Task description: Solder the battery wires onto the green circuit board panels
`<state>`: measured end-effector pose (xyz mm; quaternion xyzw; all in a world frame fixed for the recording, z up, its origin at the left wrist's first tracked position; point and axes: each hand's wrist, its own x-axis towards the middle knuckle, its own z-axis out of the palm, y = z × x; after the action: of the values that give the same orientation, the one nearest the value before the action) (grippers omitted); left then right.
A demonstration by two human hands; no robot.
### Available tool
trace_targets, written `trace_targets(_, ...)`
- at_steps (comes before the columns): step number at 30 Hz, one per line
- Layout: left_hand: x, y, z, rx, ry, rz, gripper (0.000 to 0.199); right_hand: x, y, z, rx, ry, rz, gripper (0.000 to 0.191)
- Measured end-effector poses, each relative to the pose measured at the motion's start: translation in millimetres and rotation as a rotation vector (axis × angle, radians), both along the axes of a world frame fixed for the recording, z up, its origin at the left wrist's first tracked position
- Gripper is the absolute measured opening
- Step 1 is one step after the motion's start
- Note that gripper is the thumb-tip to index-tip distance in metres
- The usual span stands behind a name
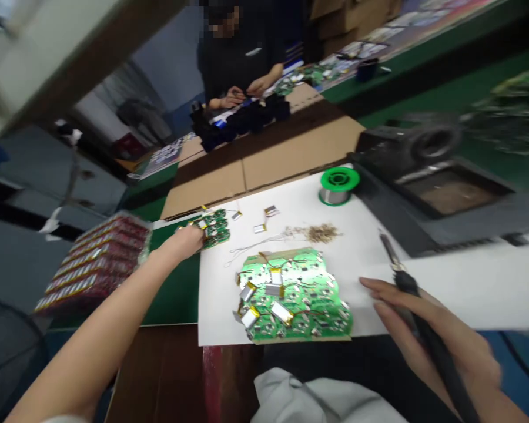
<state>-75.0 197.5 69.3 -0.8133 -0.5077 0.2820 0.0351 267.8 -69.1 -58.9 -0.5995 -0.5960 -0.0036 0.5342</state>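
My right hand (441, 335) holds a black soldering iron (408, 285), its metal tip pointing up and away over the white sheet. At the far left edge of the sheet, my left hand (189, 239) is closed beside a small green circuit board panel (218, 228). Its fingertips are mostly hidden, and what they grip cannot be made out. Between the hands lies a larger green circuit board panel (306, 326) with several small silver battery cells (282, 313) wired on top. Loose battery cells (259, 228) rest farther back.
A green solder spool (338, 185) stands at the back of the white sheet (220, 317), near solder scraps (321, 233). To the right sits a black soldering stand (427, 194). Wrapped battery packs (101, 258) are stacked at left. A co-worker (242, 64) works across the table.
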Motion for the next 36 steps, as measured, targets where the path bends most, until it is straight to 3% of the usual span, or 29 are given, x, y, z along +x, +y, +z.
trace_targets(5, -9.1, 4.3, -5.8, 0.005, -0.035, -0.154, 0.023, -5.5, 0.9, 9.9, 0.086, 0.056, 0.052, 0.026)
trace_targets(10, -10.5, 1.4, -3.6, 0.050, -0.092, -0.130, 0.011, -5.4, -1.4, 11.1, 0.098, 0.090, 0.086, 0.029)
trace_targets(13, 0.9, -10.3, 6.9, 0.094, -0.149, -0.102, 0.023, -5.1, -1.1, 10.7, 0.095, 0.094, 0.096, 0.027)
trace_targets(17, 33.8, -65.3, 20.4, 0.105, -0.318, -0.144, 0.030, -5.0, -1.3, 7.7, 0.085, 0.083, 0.084, 0.023)
trace_targets(18, 42.9, -84.5, 21.8, 0.071, -0.384, -0.175, 0.044, -4.9, -1.8, 6.7, 0.083, 0.082, 0.080, 0.023)
trace_targets(20, 59.0, -121.1, 21.4, -0.076, -0.602, -0.278, 0.102, -4.7, -3.1, 5.5, 0.082, 0.088, 0.082, 0.024)
trace_targets(21, 65.2, -136.1, 19.8, -0.126, -0.636, -0.303, 0.117, -4.7, -3.8, 5.3, 0.080, 0.092, 0.085, 0.024)
trace_targets(24, 74.7, -161.7, 12.5, -0.208, -0.645, -0.337, 0.122, -5.6, -4.8, 6.5, 0.065, 0.091, 0.079, 0.025)
trace_targets(30, 72.8, -164.0, 6.7, -0.223, -0.728, -0.318, 0.115, -7.5, -4.1, 9.1, 0.066, 0.071, 0.060, 0.024)
trace_targets(36, 65.0, -156.5, 21.1, -0.294, -0.925, -0.152, 0.112, -7.1, -2.8, 9.6, 0.087, 0.017, 0.015, 0.021)
